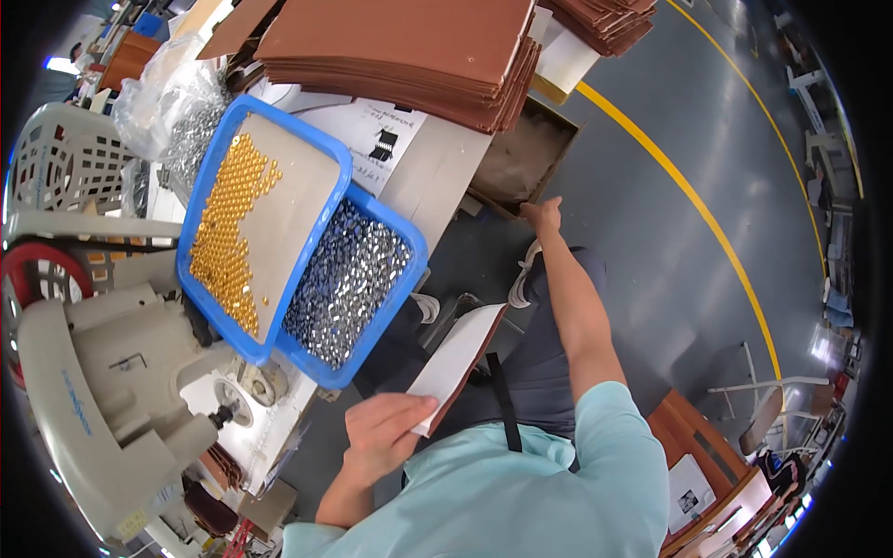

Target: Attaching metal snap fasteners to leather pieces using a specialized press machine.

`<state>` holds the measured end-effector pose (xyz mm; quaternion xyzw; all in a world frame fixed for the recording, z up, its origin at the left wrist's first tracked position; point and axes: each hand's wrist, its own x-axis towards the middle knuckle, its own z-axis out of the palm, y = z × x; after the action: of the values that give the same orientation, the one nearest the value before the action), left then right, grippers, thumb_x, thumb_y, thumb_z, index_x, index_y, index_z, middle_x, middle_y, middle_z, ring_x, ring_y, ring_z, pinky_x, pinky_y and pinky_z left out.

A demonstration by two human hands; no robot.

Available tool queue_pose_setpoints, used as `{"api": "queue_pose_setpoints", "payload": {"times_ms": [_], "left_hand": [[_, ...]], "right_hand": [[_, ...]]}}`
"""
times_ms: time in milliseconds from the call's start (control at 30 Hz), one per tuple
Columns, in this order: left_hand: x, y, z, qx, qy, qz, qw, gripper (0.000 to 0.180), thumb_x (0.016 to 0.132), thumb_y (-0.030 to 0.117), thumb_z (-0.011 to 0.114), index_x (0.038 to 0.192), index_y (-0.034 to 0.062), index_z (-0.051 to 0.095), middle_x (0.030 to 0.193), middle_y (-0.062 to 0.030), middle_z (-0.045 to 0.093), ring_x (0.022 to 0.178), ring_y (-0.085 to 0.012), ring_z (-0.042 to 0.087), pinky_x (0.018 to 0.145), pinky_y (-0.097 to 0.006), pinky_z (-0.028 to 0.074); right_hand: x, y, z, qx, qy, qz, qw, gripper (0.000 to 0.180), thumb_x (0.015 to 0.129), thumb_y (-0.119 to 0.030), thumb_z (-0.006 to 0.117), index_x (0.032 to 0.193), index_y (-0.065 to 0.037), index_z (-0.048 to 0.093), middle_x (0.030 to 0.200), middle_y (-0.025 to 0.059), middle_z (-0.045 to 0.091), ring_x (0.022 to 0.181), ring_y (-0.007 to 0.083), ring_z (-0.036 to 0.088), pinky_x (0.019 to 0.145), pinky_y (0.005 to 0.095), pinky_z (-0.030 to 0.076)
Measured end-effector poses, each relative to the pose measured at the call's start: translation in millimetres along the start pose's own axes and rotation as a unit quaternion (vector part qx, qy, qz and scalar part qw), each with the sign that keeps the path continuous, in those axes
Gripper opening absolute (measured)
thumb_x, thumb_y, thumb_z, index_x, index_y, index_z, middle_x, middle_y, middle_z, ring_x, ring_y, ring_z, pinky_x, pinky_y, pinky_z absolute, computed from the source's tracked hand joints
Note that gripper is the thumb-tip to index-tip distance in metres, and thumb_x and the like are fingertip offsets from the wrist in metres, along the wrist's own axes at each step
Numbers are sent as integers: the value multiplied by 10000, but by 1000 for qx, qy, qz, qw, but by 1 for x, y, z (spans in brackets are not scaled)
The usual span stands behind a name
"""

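Observation:
A folded panel (458,365), white on one face and brown on the other, is pinched at its near end by my left hand (389,426). It slants across my lap, its far end pointing away from me. My right arm stretches forward and down, and my right hand (544,216) is closed at the near corner of an open cardboard box (528,153) below the table edge. Its fingers are small and partly hidden there. Tall stacks of brown panels (395,46) lie on the table beyond my left hand.
Two blue trays stand on the table: one with gold studs (228,232), the other with silver studs (349,279). A beige machine (102,391) with a red handwheel is at left. A yellow line (688,200) crosses the grey floor. A brown wooden piece (693,442) stands at right.

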<state>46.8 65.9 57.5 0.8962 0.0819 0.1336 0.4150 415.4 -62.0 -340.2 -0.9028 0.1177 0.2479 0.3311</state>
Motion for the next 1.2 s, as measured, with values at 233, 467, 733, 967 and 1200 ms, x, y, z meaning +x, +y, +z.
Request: {"api": "queue_pose_setpoints", "payload": {"times_ms": [233,467,733,967,1200], "left_hand": [[-36,-12,3,0,39,-182,983,358,687,-56,728,1019,46,813,878,-120,765,764,-266,746,684,-330,594],[-37,-17,3,-3,51,-177,983,328,679,-71,844,990,23,800,809,-121,758,703,-250,729,631,-314,563],[-37,-13,15,-34,61,-95,993,363,669,-58,687,1002,32,802,858,-113,751,764,-272,741,660,-337,597],[-66,3,17,-33,50,-53,997,342,683,-50,743,1011,32,797,842,-105,750,739,-252,735,635,-325,586],[-92,22,13,-13,100,-54,993,365,661,-103,723,995,28,793,829,-111,756,724,-251,737,628,-320,582]], "right_hand": [[5,-8,35,153,-58,107,981,794,912,-177,652,1588,-135,236,1171,264,668,848,422,737,648,492,612],[12,-12,-22,338,-75,49,937,468,955,-28,480,1407,-35,359,1118,229,679,750,363,748,571,433,642],[-98,4,-60,470,-146,7,870,417,1002,19,383,1414,-34,349,1234,245,650,958,378,736,784,474,655],[-221,34,-54,435,-224,78,869,476,960,21,442,1417,-75,354,1234,229,659,893,370,746,699,464,651],[-272,78,16,379,-354,111,848,621,882,86,481,1437,-173,380,1275,192,638,867,389,741,668,491,649]]}}
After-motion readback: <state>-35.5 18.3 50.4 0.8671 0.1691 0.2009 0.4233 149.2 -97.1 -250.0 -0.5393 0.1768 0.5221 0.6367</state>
